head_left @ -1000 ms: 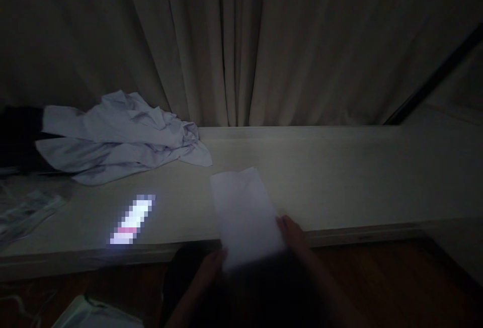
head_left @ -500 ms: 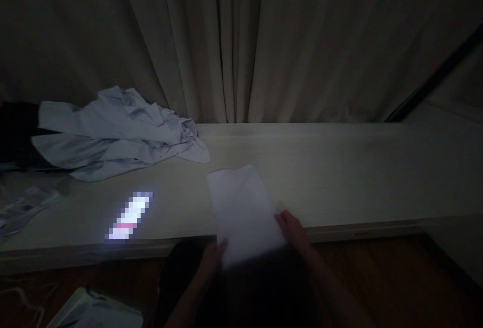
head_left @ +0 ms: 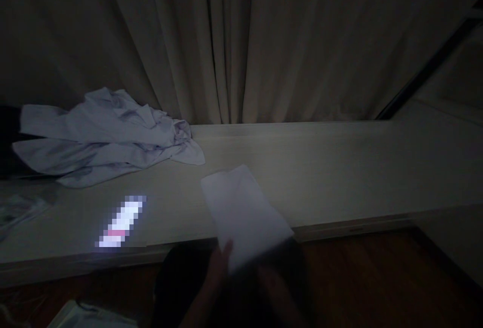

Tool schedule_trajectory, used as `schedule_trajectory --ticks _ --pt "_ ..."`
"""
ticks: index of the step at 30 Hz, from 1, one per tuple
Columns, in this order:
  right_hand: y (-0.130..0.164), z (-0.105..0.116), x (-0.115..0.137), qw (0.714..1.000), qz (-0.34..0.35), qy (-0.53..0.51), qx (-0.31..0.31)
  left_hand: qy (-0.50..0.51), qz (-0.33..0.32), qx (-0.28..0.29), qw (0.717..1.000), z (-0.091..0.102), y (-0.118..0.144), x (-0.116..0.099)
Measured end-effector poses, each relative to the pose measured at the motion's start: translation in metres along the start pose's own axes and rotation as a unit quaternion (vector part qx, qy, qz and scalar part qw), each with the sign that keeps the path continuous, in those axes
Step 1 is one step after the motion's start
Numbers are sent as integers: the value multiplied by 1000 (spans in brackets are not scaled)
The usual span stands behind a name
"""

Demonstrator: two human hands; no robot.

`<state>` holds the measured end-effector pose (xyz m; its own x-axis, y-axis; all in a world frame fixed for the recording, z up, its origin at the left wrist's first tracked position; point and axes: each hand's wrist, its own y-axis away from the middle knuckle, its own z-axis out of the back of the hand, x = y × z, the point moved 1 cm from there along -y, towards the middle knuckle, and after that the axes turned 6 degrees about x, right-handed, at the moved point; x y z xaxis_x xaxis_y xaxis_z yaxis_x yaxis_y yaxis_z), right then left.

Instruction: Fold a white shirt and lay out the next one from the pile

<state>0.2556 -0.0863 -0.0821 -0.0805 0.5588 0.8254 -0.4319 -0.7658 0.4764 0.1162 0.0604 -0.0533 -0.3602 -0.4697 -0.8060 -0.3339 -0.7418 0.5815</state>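
A white sheet of paper (head_left: 243, 212) tilts over the front edge of the pale ledge, its lower part above my dark-clothed lap. My left hand (head_left: 220, 262) grips its lower left edge, thumb on top. Just below the sheet's lower edge is my right hand (head_left: 272, 278), apart from the paper. Blur and darkness hide how its fingers are set.
A rumpled white cloth (head_left: 113, 137) lies at the back left of the ledge (head_left: 324, 177). Nearer me is a lit, pixelated screen (head_left: 123, 222), with clear plastic (head_left: 22, 210) to its left. Curtains (head_left: 302, 41) hang behind.
My right hand has let go of the paper's right edge and moved down and left, below the sheet. My left hand keeps its grip. The view has shifted slightly.
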Motion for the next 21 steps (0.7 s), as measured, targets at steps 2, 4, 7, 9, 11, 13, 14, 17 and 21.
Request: schedule_trajectory --ticks 2,4,7,9,11,13,14,17,21 --pt "6 -24 -2 995 -7 -48 83 14 12 -2 1000 -7 2 4" --pt "5 -37 4 987 2 -92 131 30 20 5 999 -12 3 9" --pt "-2 -41 18 981 12 -122 149 39 30 17 999 -17 3 15" --pt "-5 -41 24 981 5 -122 151 44 36 15 998 -18 2 18" --pt "-6 -44 24 981 -5 -120 151 51 40 10 998 -18 0 19" --pt "-8 -49 22 981 -14 -121 149 55 42 6 998 -18 -1 20" --pt "-10 -52 20 981 -19 -122 148 56 44 5 997 -18 -1 20" --pt "-20 -57 12 982 -30 -120 142 55 47 11 997 -18 0 19" --pt "-28 -60 4 983 -7 -141 114 50 37 15 998 -19 2 11"
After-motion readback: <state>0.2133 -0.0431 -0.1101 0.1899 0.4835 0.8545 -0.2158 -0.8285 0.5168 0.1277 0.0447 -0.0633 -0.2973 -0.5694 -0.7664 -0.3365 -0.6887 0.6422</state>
